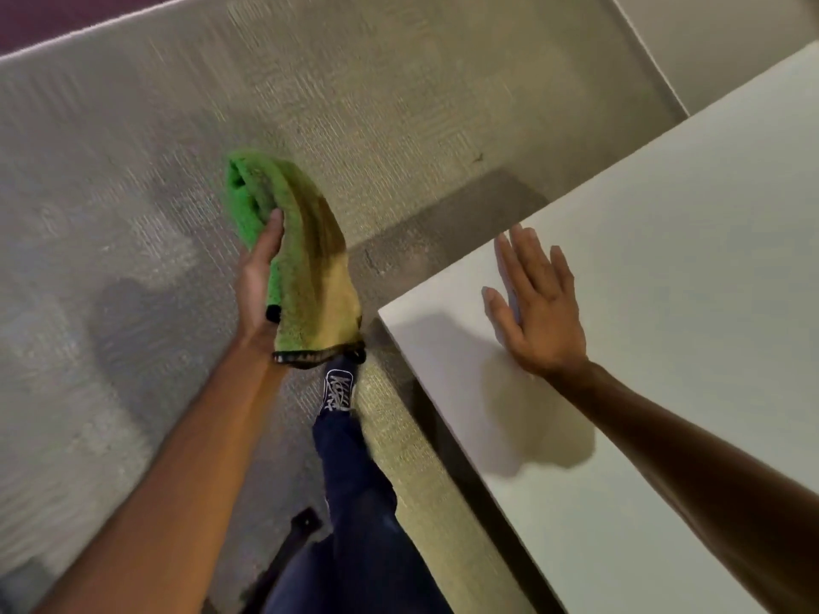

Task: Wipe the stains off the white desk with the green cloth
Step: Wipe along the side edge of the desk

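Observation:
My left hand (257, 281) holds the folded green cloth (297, 254) out over the carpet, left of the desk corner. The cloth is bright green on one side, yellowish-brown on the other, and has a black edge. My right hand (534, 303) hovers flat with its fingers spread over the white desk (664, 268), near the desk's left corner, and its shadow lies on the top below it. I see no stains on the visible part of the desk.
Grey carpet (155, 170) covers the floor to the left and beyond the desk. My leg in dark blue trousers and a laced shoe (339, 389) stands beside the desk's edge. A dark object (306, 522) lies on the floor near my leg.

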A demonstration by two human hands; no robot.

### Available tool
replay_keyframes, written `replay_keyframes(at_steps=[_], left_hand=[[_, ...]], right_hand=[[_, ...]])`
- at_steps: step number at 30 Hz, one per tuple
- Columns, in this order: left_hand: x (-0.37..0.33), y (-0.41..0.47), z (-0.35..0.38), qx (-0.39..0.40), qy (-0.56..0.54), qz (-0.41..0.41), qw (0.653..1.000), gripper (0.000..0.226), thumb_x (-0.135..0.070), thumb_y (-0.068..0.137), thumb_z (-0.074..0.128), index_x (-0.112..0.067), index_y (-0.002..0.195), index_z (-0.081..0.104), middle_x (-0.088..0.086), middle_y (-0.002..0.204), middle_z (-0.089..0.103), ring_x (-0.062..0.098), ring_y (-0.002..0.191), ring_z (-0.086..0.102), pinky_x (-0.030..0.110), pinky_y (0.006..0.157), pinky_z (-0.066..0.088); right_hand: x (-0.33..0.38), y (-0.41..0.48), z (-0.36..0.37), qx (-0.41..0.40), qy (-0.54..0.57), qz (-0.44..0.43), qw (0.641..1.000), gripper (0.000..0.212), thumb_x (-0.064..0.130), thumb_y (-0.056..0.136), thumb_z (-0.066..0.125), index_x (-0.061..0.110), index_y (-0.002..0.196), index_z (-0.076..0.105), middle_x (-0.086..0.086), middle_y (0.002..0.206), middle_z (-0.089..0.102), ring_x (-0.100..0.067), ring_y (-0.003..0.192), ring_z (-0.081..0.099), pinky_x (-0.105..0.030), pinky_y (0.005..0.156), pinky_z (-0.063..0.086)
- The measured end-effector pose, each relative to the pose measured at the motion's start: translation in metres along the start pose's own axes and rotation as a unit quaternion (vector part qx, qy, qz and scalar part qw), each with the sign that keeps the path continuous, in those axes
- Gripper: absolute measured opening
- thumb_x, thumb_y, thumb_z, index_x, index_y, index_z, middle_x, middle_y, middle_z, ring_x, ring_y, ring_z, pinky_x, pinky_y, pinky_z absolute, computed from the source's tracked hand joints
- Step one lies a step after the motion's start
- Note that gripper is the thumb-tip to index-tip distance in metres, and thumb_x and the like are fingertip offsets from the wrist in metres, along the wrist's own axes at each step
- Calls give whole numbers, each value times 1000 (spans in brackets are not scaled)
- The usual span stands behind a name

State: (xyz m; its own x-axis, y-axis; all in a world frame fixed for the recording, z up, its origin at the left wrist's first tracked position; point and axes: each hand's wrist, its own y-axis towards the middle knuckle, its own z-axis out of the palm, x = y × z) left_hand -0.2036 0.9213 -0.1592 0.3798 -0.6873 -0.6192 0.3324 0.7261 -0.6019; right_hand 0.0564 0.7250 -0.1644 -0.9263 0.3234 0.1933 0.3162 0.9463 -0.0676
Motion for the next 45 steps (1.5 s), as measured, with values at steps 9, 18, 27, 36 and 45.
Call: replay_keyframes(at_steps=[9, 18, 27, 36, 45], left_hand=[[-11, 31, 66, 78, 169, -29, 982, 27, -35, 93, 59, -23, 115, 68, -5, 100, 74, 15, 100, 69, 37, 93, 52], [-15, 66, 93, 135, 229, -50, 963, 22, -36, 86, 65, -24, 102, 72, -7, 84, 76, 12, 81, 71, 31, 76, 56], [-16, 99, 91, 168, 287, -93, 939, 12, -29, 94, 61, -24, 99, 71, -12, 77, 75, 6, 73, 71, 23, 66, 56], [-18, 118, 79, 266, 332, -152, 892, 26, -32, 91, 62, -21, 114, 66, -12, 85, 75, 7, 81, 71, 23, 67, 55], [21, 121, 60, 287, 296, -221, 884, 36, -38, 80, 65, -20, 111, 67, -3, 86, 73, 16, 81, 70, 30, 70, 55]], right_hand=[[8, 7, -13, 67, -37, 37, 996, 70, 57, 109, 11, 20, 168, 12, -6, 177, 9, -23, 164, 7, -59, 130, 17], [44, 0, -12, -37, -5, 274, 961, 70, 47, 108, 17, 9, 166, 17, -18, 175, 10, -38, 163, 8, -65, 129, 3], [101, 6, 13, -75, 62, 471, 877, 68, 48, 108, 13, 17, 168, 4, -7, 177, -5, -27, 164, -9, -61, 131, -4], [102, 9, 24, -76, -7, 482, 873, 68, 52, 109, 7, 19, 168, 5, -7, 177, 1, -27, 165, -2, -60, 131, 2], [101, 10, 30, -90, -7, 486, 869, 62, 42, 111, 19, 20, 168, 9, -4, 177, 3, -22, 165, -2, -55, 133, 1]])
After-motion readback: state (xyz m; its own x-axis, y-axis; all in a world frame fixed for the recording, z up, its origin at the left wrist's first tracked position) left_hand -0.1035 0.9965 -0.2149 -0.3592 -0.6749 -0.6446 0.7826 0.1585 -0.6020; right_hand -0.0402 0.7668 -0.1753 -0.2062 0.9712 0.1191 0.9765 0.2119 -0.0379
